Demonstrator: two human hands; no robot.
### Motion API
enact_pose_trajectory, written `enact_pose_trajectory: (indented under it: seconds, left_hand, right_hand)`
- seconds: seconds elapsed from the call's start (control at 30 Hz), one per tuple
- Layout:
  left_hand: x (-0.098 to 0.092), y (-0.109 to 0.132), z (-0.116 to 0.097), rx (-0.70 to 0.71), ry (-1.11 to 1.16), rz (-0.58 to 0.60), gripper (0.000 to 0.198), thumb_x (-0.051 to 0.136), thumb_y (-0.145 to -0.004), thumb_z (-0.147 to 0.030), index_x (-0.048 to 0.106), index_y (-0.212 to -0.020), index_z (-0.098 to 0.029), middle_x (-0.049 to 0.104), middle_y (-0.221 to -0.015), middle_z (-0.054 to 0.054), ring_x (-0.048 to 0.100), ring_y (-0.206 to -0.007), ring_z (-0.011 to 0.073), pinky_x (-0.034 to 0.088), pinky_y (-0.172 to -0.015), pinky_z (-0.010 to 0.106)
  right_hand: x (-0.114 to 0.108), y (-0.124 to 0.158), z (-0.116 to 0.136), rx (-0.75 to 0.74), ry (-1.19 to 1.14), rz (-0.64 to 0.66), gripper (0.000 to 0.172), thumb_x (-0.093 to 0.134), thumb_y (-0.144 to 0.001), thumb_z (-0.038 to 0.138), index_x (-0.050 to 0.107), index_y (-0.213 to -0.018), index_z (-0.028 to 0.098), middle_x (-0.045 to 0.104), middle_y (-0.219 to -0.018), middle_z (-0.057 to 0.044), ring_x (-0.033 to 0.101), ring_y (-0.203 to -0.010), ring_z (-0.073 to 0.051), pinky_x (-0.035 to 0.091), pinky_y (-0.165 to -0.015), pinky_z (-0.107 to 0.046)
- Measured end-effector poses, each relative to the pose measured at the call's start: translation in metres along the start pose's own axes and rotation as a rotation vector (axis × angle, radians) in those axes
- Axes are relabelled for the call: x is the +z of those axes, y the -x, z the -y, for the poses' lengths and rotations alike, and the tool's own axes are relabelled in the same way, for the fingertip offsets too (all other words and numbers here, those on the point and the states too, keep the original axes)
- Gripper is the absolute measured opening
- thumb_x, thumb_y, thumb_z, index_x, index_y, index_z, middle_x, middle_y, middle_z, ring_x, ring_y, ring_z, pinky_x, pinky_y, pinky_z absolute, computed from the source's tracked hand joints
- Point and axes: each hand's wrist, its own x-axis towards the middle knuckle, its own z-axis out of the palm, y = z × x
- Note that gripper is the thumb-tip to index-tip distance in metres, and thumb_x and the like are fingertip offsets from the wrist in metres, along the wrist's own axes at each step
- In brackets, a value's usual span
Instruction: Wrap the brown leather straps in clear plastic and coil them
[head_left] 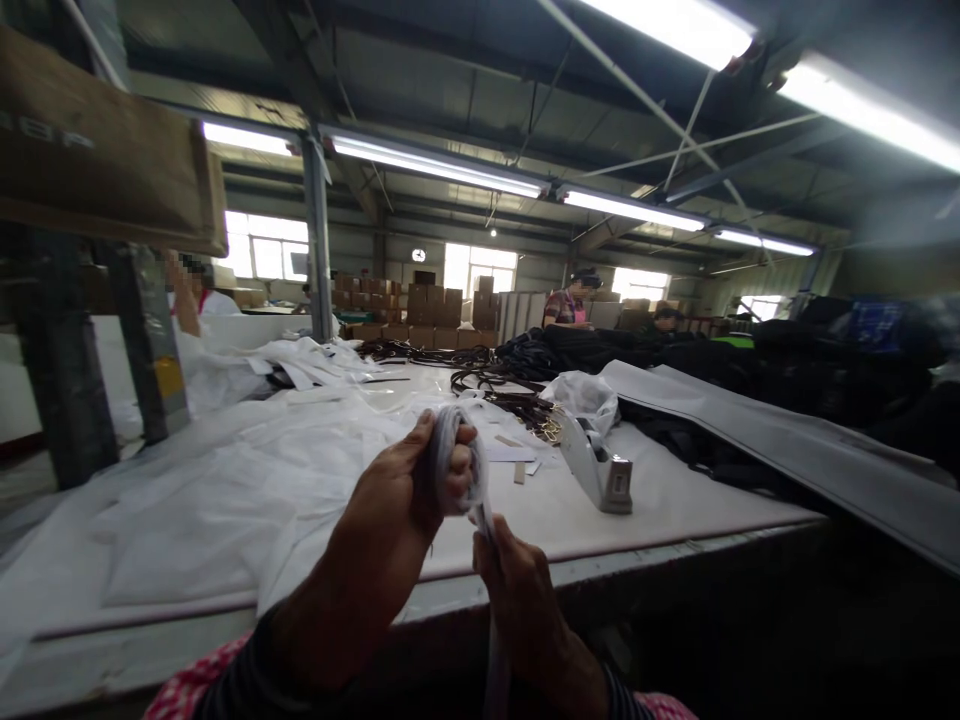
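Observation:
My left hand is raised over the front edge of the table, its fingers curled through a coil of pale grey strip. Loops of the strip lie around those fingers. From the coil a length of the same strip runs down to my right hand, which pinches it between thumb and fingers just below. The tail of the strip hangs past my right wrist, below the table edge. Whether the strip is ribbon or thin plastic I cannot tell.
A tape dispenser stands on the white table to the right. White plastic bags cover the left side. Dark straps with metal clasps lie farther back. A long white sheet rests over black goods at right. Co-workers are beyond.

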Motion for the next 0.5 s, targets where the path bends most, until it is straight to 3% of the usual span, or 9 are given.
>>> enact_pose_trajectory:
  seconds: [0.07,0.17,0.27,0.33,0.4,0.5]
  left_hand:
    - [-0.003,-0.007,-0.001,0.111,-0.051,0.039,0.038,0.04,-0.105,-0.021,0.071,-0.091,-0.004,0.064,-0.069,0.007,0.06,-0.056,0.0098,0.051,-0.054,0.019]
    - [-0.013,-0.021,0.008,0.3,-0.269,0.095,0.025,0.054,-0.099,-0.027,0.071,-0.105,-0.009,0.074,-0.088,0.011,0.071,-0.075,0.0177,0.058,-0.074,0.028]
    - [-0.034,-0.038,0.027,0.583,-0.727,0.148,0.022,0.061,-0.097,-0.035,0.068,-0.102,-0.015,0.075,-0.093,0.009,0.072,-0.085,0.0225,0.054,-0.082,0.031]
    - [-0.052,-0.049,0.04,0.793,-1.11,0.207,0.017,0.056,-0.099,-0.031,0.065,-0.096,-0.017,0.073,-0.09,0.008,0.07,-0.085,0.0228,0.05,-0.077,0.03]
    - [-0.072,-0.057,0.048,0.948,-1.473,0.34,0.018,0.048,-0.102,-0.025,0.062,-0.093,-0.018,0.07,-0.087,0.008,0.066,-0.081,0.0225,0.045,-0.072,0.031]
    - [-0.095,-0.057,0.051,0.966,-1.826,0.547,0.024,0.039,-0.105,-0.024,0.058,-0.093,-0.018,0.065,-0.084,0.007,0.061,-0.074,0.0204,0.039,-0.066,0.03]
  right_hand:
    - [-0.008,-0.008,0.006,0.15,-0.159,0.199,0.042,0.043,-0.105,0.049,0.07,-0.097,0.018,0.067,-0.074,-0.006,0.062,-0.066,-0.019,0.051,-0.067,-0.032]
    - [-0.02,-0.012,0.021,0.428,-0.553,0.415,0.039,0.051,-0.103,0.05,0.066,-0.112,0.015,0.069,-0.077,-0.005,0.061,-0.063,-0.015,0.046,-0.057,-0.024]
    - [-0.029,-0.01,0.036,0.599,-0.822,0.471,0.044,0.053,-0.101,0.055,0.061,-0.115,0.014,0.068,-0.074,-0.005,0.057,-0.053,-0.011,0.04,-0.048,-0.019]
    - [-0.036,-0.01,0.042,0.631,-0.85,0.454,0.047,0.052,-0.101,0.058,0.062,-0.108,0.013,0.062,-0.063,-0.001,0.045,-0.042,-0.007,0.03,-0.041,-0.017]
    - [-0.049,-0.014,0.044,0.647,-0.779,0.476,0.048,0.053,-0.099,0.06,0.062,-0.098,0.013,0.054,-0.052,0.004,0.033,-0.034,-0.005,0.021,-0.035,-0.017]
    - [-0.077,-0.027,0.041,0.675,-0.603,0.567,0.048,0.06,-0.094,0.061,0.062,-0.095,0.013,0.049,-0.047,0.006,0.029,-0.033,-0.005,0.016,-0.034,-0.018]
